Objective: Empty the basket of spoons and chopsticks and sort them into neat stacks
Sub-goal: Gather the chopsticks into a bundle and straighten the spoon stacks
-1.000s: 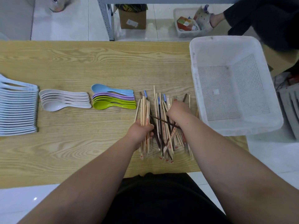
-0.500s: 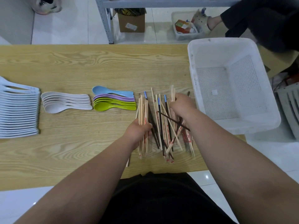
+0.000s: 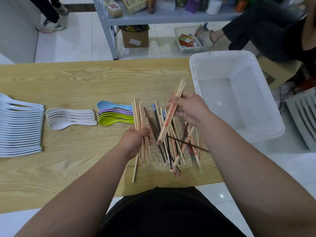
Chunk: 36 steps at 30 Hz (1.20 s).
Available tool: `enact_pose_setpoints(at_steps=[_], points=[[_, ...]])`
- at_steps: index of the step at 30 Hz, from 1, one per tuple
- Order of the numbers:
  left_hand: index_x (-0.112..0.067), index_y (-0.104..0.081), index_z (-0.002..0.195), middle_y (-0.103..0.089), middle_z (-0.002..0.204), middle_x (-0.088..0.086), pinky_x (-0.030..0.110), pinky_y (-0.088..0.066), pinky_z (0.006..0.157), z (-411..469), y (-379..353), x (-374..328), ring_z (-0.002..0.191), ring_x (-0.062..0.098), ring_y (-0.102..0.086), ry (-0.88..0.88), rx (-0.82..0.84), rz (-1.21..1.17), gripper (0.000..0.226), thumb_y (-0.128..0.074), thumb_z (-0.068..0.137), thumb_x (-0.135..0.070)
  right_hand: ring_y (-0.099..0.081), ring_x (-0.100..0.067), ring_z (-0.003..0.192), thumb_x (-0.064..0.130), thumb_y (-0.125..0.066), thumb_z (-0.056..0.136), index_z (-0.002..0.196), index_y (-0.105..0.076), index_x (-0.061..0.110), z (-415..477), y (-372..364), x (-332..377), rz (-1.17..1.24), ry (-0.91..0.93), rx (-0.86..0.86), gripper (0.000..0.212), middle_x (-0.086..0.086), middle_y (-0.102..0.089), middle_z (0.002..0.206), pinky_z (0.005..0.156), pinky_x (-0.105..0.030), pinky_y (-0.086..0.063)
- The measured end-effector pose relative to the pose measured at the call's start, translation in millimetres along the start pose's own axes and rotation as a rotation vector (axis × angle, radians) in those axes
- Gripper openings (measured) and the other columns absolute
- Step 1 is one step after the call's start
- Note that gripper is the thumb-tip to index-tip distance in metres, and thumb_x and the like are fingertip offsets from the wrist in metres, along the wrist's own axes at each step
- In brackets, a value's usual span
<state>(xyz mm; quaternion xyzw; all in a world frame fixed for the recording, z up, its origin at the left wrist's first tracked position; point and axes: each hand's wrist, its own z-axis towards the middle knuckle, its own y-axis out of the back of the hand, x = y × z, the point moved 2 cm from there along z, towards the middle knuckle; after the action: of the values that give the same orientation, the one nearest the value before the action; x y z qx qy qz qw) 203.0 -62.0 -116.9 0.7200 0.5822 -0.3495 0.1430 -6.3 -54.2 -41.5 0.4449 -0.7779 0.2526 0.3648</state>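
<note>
left hand (image 3: pixel 135 142) curled round a bundle of pale wooden chopsticks (image 3: pixel 137 115), lower ends down on the table (image 3: pixel 68 79). right hand (image 3: pixel 188 108) raised over the loose chopstick pile (image 3: pixel 179 147), pinching a few red-printed chopsticks (image 3: pixel 166 124) tilted toward the left hand; count unclear, perhaps three. hands apart. white basket (image 3: pixel 222 54) at the table's right end. white spoons (image 3: pixel 68 117), coloured spoons (image 3: pixel 114 115) and pale blue spoons (image 3: pixel 20 127) stacked in a row at left.
</note>
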Motion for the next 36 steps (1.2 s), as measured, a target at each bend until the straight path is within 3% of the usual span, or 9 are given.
enact_pose_setpoints(at_steps=[2,8,12,15,18,22,29,32,36], points=[[-0.005,-0.054,0.091,-0.062,0.071,0.015,0.031,-0.057,0.05,-7,-6,-4,0.054,0.017,-0.065,0.016,0.068,-0.002,0.009,-0.057,0.099,-0.003,-0.075,-0.024,0.087,0.005,-0.065,0.096,0.101,-0.065,0.009,-5,-7,-19,-0.005,-0.08,0.036,0.006,-0.012,-0.074,0.096,0.084,-0.045,-0.061],[-0.002,-0.059,0.119,-0.07,0.088,0.015,0.038,-0.058,0.068,-16,-16,20,0.073,0.026,-0.069,-0.013,0.179,0.147,0.024,-0.064,0.096,-0.006,-0.07,-0.029,0.078,0.014,-0.081,0.082,0.087,-0.073,0.01,-7,-27,-88,-0.159,-0.125,-0.069,0.01,-0.012,-0.075,0.083,0.089,-0.06,-0.057],[-0.001,-0.061,0.112,-0.065,0.079,0.013,0.037,-0.054,0.065,-18,-12,39,0.062,0.024,-0.063,0.013,0.111,0.131,0.018,-0.064,0.094,-0.002,-0.074,-0.031,0.092,0.044,-0.082,0.063,0.078,-0.076,0.018,-4,-30,-107,-0.312,-0.122,0.006,0.03,-0.005,-0.078,0.086,0.091,-0.056,-0.057],[-0.003,-0.057,0.097,-0.054,0.067,0.013,0.035,-0.054,0.057,-17,-9,41,0.053,0.022,-0.057,0.056,0.038,0.074,0.012,-0.055,0.091,0.007,-0.069,-0.02,0.105,0.05,-0.074,0.081,0.099,-0.077,0.029,-9,-28,-96,-0.537,0.019,0.01,0.028,0.002,-0.075,0.107,0.098,-0.043,-0.054],[-0.003,-0.05,0.101,-0.051,0.067,0.012,0.035,-0.055,0.056,-11,-1,40,0.052,0.02,-0.057,0.08,-0.041,0.026,0.016,-0.055,0.09,0.007,-0.058,-0.016,0.116,0.029,-0.059,0.097,0.127,-0.065,0.021,-3,-3,-92,-0.931,0.241,-0.1,0.032,0.002,-0.064,0.126,0.102,-0.039,-0.049],[-0.003,-0.048,0.106,-0.052,0.069,0.013,0.037,-0.057,0.06,-4,8,43,0.053,0.02,-0.058,0.095,-0.079,-0.005,0.02,-0.056,0.089,0.005,-0.052,-0.023,0.123,0.023,-0.065,0.089,0.141,-0.049,0.027,6,22,-103,-1.297,0.14,0.021,0.054,-0.001,-0.053,0.136,0.101,-0.045,-0.05],[-0.005,-0.048,0.105,-0.053,0.069,0.013,0.039,-0.055,0.063,0,7,48,0.054,0.021,-0.059,0.11,-0.081,-0.03,0.021,-0.057,0.088,0.005,-0.061,-0.013,0.09,0.015,-0.056,0.096,0.121,-0.06,0.029,11,36,-107,-1.175,0.178,-0.055,0.029,0.003,-0.065,0.117,0.071,-0.029,-0.05],[-0.004,-0.048,0.105,-0.054,0.069,0.014,0.039,-0.055,0.064,2,7,48,0.056,0.023,-0.059,0.113,-0.081,-0.017,0.022,-0.058,0.088,0.005,-0.06,-0.016,0.1,0.02,-0.053,0.098,0.122,-0.056,0.027,12,37,-97,-1.07,0.249,-0.202,0.025,0.002,-0.061,0.12,0.088,-0.04,-0.055],[-0.005,-0.048,0.104,-0.055,0.069,0.015,0.041,-0.055,0.066,4,6,49,0.057,0.024,-0.06,0.114,-0.071,-0.013,0.021,-0.058,0.088,0.005,-0.053,-0.012,0.102,0.025,-0.054,0.099,0.12,-0.06,0.021,12,35,-94,-1.177,0.259,-0.233,0.023,0.0,-0.054,0.125,0.095,-0.035,-0.05]])
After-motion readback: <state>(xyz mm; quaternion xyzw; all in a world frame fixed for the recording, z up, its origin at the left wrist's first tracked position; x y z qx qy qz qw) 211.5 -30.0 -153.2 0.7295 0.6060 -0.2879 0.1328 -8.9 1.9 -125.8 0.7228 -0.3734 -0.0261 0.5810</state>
